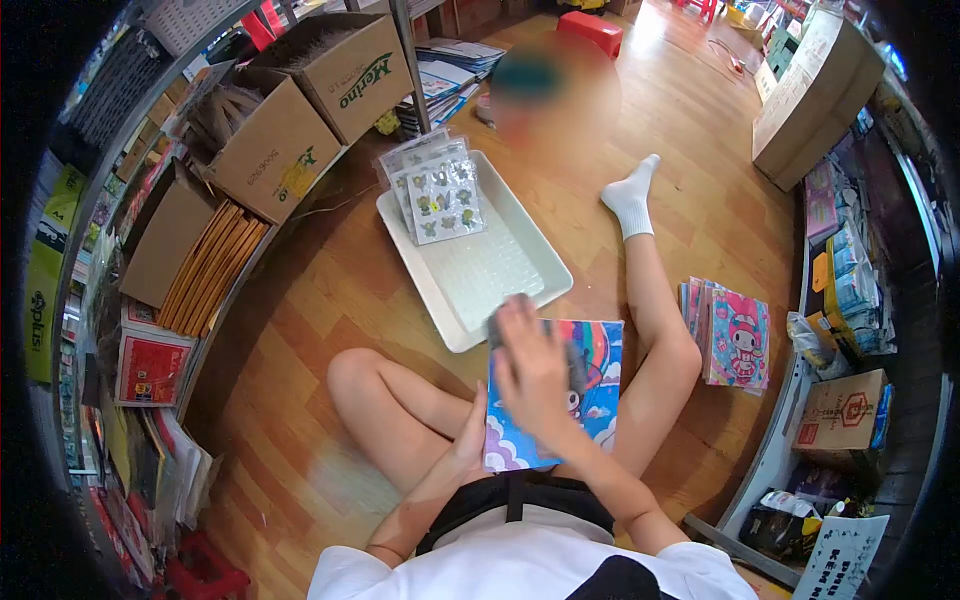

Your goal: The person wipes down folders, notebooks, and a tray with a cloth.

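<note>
Currently one book (590,385), two hands (530,370) (one tray (440,290) nearby).

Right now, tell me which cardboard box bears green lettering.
The Merino box, top left on the shelf; green print on its side. The box right of the person carries a red emblem instead.

Single head view, looking steeply down (fisheye), close over lap and floor (330,290)

A white tray (520,235) sits mid-frame, sticker sheets (440,195) leaning in its upper end — cardboard boxes (300,110) crowd the upper left, a stack of colourful books (735,340) lies right.
</note>
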The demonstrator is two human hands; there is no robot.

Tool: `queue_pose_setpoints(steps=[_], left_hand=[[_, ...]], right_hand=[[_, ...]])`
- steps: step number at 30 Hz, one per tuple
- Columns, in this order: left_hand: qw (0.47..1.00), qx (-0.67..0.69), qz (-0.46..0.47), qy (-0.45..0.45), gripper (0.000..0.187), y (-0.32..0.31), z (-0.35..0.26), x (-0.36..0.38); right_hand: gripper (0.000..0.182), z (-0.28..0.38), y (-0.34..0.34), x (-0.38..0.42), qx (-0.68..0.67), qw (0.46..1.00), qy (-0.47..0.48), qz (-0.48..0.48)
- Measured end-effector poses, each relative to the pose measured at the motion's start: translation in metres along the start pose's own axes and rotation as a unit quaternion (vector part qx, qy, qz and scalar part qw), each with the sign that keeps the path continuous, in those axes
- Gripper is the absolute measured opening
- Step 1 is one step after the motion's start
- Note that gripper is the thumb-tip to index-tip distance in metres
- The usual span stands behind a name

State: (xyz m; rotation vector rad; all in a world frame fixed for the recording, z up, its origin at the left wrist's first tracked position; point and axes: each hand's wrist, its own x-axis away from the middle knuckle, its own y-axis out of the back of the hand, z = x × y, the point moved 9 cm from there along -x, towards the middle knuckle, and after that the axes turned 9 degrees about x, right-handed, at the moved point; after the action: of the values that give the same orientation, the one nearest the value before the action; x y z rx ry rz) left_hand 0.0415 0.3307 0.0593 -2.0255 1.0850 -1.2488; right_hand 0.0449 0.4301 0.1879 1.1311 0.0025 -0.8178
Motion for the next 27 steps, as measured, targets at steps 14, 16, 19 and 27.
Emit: queue_pose_setpoints(steps=[14, 16, 19, 27], left_hand=[[0.970, 0.178, 0.009, -0.163, 0.062, 0.010, -0.083, 0.010], [0.970, 0.165, -0.005, -0.178, 0.061, -0.010, -0.081, 0.021], [0.967, 0.014, 0.094, -0.236, 0.060, -0.052, -0.090, 0.041], [0.692, -0.477, -0.151, -0.521, 0.090, -0.063, -0.122, 0.067]], right_hand=[[0.077, 0.035, -0.030, 0.062, -0.122, 0.973, 0.136, 0.140], [0.078, 0.025, -0.010, 0.049, -0.169, 0.965, 0.166, 0.117], [0.062, 0.012, 0.033, 0.032, -0.350, 0.929, 0.124, 0.016], [0.025, -0.123, -0.044, 0.102, -0.789, 0.466, -0.384, -0.113]])
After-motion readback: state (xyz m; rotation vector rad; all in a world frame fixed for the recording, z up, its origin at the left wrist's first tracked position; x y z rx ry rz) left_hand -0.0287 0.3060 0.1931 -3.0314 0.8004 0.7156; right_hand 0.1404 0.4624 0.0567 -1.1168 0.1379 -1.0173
